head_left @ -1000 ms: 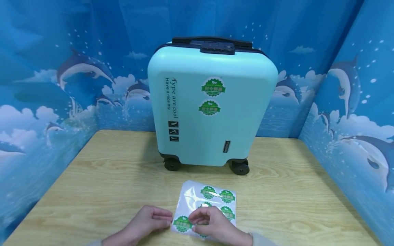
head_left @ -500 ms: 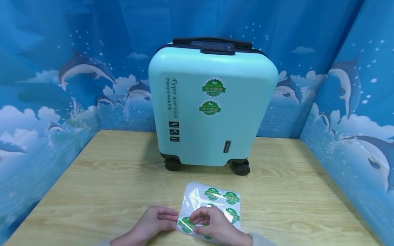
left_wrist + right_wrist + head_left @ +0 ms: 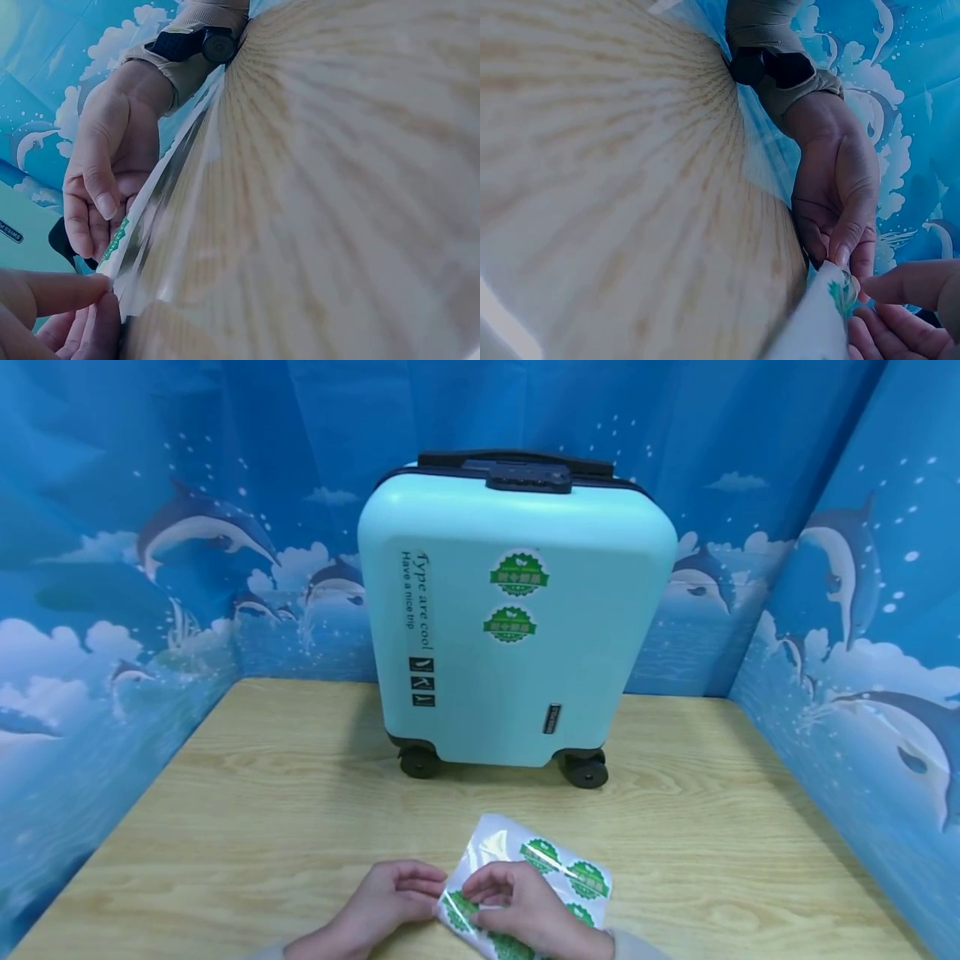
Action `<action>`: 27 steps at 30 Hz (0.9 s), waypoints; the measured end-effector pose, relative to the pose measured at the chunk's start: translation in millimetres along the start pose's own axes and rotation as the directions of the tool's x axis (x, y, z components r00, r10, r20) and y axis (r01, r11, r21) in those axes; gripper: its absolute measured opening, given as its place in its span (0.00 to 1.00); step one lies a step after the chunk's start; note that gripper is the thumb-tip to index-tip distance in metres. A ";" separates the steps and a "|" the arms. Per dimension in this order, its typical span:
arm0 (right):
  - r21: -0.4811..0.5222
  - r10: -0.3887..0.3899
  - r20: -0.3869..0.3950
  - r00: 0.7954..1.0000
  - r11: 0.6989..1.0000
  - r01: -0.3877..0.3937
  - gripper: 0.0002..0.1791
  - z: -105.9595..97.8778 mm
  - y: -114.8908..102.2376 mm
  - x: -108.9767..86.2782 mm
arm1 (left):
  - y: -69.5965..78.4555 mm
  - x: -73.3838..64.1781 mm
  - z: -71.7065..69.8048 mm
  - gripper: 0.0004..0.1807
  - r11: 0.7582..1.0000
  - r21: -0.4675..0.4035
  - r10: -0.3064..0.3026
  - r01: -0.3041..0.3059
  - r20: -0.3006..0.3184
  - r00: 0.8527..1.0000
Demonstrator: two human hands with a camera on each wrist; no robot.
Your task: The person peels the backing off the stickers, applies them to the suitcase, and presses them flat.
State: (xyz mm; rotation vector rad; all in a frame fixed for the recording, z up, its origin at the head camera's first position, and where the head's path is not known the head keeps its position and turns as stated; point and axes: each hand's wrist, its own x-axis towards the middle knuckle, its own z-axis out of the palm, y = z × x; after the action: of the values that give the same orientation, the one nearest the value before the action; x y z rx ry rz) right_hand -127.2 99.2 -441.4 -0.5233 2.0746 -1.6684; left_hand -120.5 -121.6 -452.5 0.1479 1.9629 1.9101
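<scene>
Left hand (image 3: 382, 902) and right hand (image 3: 517, 910) pinch the sticker sheet (image 3: 525, 877) at bench (image 3: 262, 793) 6 o'clock; hasty peeling risks tearing or creasing.

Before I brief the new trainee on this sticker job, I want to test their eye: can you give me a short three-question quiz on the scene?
1. True or false: the suitcase lies flat on the table.
2. How many green stickers are on the suitcase front? A) none B) two C) five
3. Fill in: the left hand and the right hand both pinch the near-left corner of the ______.

Key
1. False; it stands upright on its wheels.
2. B; an upper sticker and a lower sticker, one above the other.
3. Sticker sheet, which lies in front of the suitcase.
</scene>
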 end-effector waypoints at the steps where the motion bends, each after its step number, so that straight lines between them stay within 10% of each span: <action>1: 0.002 -0.001 0.001 1.000 1.000 0.001 0.13 -0.1 -0.3 0.0 | 0.4 0.1 0.5 0.22 1.000 0.001 -0.001 0.001 0.000 1.000; 27: -0.005 0.040 -0.019 0.999 0.999 -0.040 0.11 -0.2 -2.4 1.2 | 10.8 2.4 8.1 0.12 0.991 0.085 -0.107 0.101 0.070 0.992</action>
State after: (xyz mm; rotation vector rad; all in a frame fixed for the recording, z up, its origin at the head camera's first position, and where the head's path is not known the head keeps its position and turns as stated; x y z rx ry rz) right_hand -128.3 98.3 -439.2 -0.4671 2.0896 -1.6518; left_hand -122.0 -112.5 -442.4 0.1350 1.9603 1.7360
